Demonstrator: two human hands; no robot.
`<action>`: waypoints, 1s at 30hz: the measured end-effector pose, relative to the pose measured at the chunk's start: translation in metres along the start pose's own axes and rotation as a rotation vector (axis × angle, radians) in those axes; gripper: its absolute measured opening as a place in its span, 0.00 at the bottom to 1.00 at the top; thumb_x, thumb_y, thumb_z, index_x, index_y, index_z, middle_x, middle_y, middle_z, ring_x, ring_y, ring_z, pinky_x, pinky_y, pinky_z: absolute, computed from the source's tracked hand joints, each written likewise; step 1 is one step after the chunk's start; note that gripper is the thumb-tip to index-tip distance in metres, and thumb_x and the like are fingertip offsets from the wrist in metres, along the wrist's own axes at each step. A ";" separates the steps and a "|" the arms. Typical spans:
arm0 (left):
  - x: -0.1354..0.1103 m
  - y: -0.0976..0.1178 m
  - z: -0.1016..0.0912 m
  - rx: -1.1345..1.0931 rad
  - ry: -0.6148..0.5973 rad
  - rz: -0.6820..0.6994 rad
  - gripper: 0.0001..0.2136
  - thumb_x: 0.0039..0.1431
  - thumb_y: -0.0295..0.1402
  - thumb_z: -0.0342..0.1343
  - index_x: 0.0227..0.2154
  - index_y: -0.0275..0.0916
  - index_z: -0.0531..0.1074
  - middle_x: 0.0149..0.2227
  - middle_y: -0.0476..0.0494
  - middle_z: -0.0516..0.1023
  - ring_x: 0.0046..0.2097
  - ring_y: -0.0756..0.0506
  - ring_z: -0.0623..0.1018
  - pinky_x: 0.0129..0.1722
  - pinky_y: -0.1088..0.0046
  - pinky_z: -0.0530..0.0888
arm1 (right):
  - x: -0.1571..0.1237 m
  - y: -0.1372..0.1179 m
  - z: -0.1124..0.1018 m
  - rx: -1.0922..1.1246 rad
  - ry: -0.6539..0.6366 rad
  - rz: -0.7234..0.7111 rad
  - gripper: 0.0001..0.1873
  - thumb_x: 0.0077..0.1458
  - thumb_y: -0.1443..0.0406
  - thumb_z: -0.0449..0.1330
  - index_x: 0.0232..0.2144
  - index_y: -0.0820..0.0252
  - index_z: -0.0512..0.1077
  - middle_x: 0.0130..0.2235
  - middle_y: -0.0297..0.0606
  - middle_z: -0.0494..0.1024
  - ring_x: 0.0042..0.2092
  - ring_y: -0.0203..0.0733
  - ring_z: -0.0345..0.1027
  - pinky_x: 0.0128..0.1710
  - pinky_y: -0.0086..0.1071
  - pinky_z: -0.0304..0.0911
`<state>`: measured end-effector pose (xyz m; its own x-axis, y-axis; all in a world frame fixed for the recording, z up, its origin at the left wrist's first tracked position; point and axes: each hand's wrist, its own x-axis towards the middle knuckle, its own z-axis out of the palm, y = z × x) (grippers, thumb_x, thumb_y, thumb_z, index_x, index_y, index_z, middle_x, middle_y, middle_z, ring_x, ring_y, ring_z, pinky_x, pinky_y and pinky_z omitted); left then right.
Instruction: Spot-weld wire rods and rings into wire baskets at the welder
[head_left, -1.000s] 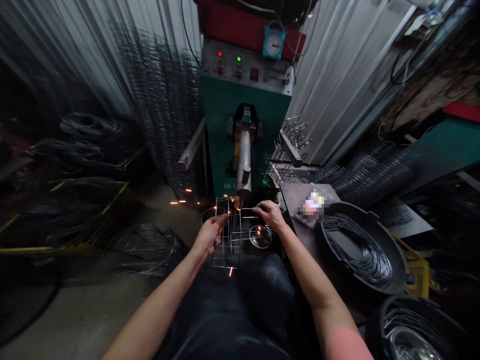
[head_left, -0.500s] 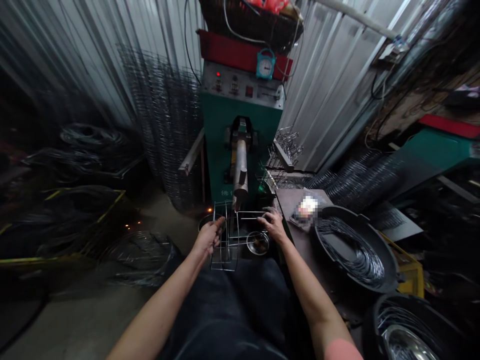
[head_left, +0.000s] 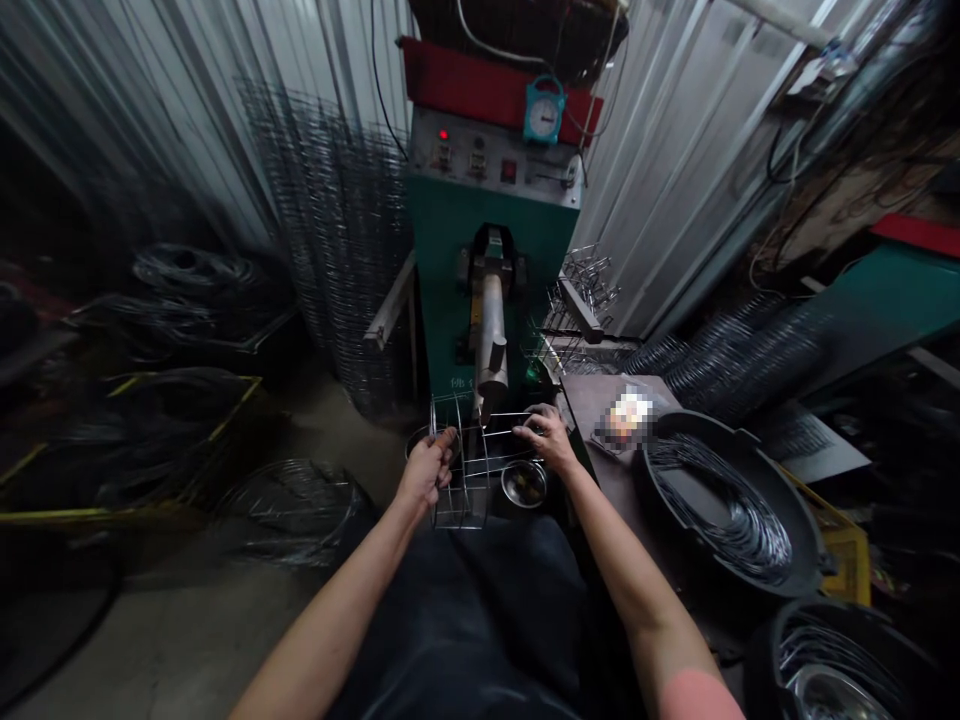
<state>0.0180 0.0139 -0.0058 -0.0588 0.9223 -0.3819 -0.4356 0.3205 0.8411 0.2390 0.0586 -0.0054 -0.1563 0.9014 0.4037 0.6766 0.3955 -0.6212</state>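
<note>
My left hand (head_left: 429, 468) is closed on the side of a wire rack (head_left: 460, 505), an open frame of thin metal rods. At the rack's right, my right hand (head_left: 549, 438) pinches a thin metal rod (head_left: 504, 415) that runs left under the machine's tip. The metal arm (head_left: 491, 330) of a green spot welder (head_left: 491, 210) points down at the rack, and its tip is at or very near the wire. A small round metal bowl (head_left: 523, 484) with little pieces inside sits below my right hand.
Right of me, a table (head_left: 592, 400) stands beside a black tub (head_left: 739, 590) of bent wires, with a second tub (head_left: 787, 640) nearer. Tall wire stacks (head_left: 337, 230) lean on the left wall. Yellow-edged crates (head_left: 225, 430) and a wire bundle (head_left: 292, 510) lie on the left floor.
The sparks seen at the left of the machine are gone. Both hands still hold the rack and rod, which have shifted slightly relative to the welder tip. The whole view has moved a little.
</note>
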 end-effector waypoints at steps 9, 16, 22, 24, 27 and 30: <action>0.018 0.007 0.006 0.011 0.024 -0.040 0.17 0.43 0.42 0.61 0.24 0.40 0.58 0.14 0.61 0.57 0.11 0.59 0.51 0.10 0.81 0.46 | 0.016 0.007 0.002 -0.049 -0.030 0.063 0.18 0.51 0.51 0.57 0.21 0.58 0.71 0.40 0.38 0.72 0.48 0.44 0.59 0.52 0.43 0.45; 0.024 0.005 0.005 -0.001 -0.033 -0.063 0.17 0.44 0.43 0.60 0.23 0.39 0.58 0.13 0.61 0.55 0.11 0.59 0.49 0.10 0.81 0.45 | 0.017 0.010 0.000 -0.093 -0.031 0.022 0.17 0.51 0.51 0.56 0.23 0.58 0.71 0.38 0.38 0.72 0.46 0.42 0.61 0.50 0.39 0.50; -0.008 -0.001 -0.039 0.030 -0.127 -0.099 0.19 0.44 0.45 0.60 0.21 0.39 0.57 0.13 0.61 0.54 0.11 0.60 0.47 0.10 0.82 0.45 | -0.024 0.019 -0.039 0.050 -0.205 -0.040 0.18 0.48 0.50 0.59 0.26 0.59 0.71 0.32 0.36 0.73 0.39 0.40 0.66 0.44 0.35 0.57; -0.022 -0.006 -0.063 0.043 -0.138 -0.122 0.19 0.45 0.45 0.59 0.20 0.39 0.57 0.13 0.61 0.54 0.11 0.60 0.46 0.10 0.81 0.45 | -0.045 0.014 -0.051 0.096 -0.289 -0.096 0.18 0.48 0.50 0.59 0.26 0.59 0.71 0.32 0.36 0.73 0.38 0.39 0.66 0.42 0.34 0.59; -0.039 -0.004 -0.094 0.060 -0.133 -0.146 0.16 0.47 0.45 0.58 0.24 0.38 0.62 0.15 0.59 0.58 0.11 0.58 0.52 0.11 0.81 0.53 | -0.066 -0.013 -0.060 0.162 -0.289 -0.179 0.15 0.52 0.53 0.57 0.29 0.59 0.71 0.31 0.36 0.73 0.35 0.37 0.67 0.38 0.31 0.61; -0.054 0.017 -0.104 0.299 0.006 -0.042 0.18 0.46 0.45 0.59 0.35 0.36 0.67 0.23 0.49 0.71 0.22 0.50 0.71 0.22 0.74 0.69 | -0.067 -0.055 -0.057 0.189 -0.155 -0.245 0.13 0.55 0.56 0.55 0.30 0.60 0.71 0.31 0.37 0.71 0.34 0.35 0.66 0.35 0.28 0.61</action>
<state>-0.0796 -0.0523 -0.0105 -0.0522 0.9059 -0.4204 -0.1539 0.4086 0.8996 0.2532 -0.0334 0.0404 -0.4147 0.7859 0.4586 0.4628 0.6161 -0.6374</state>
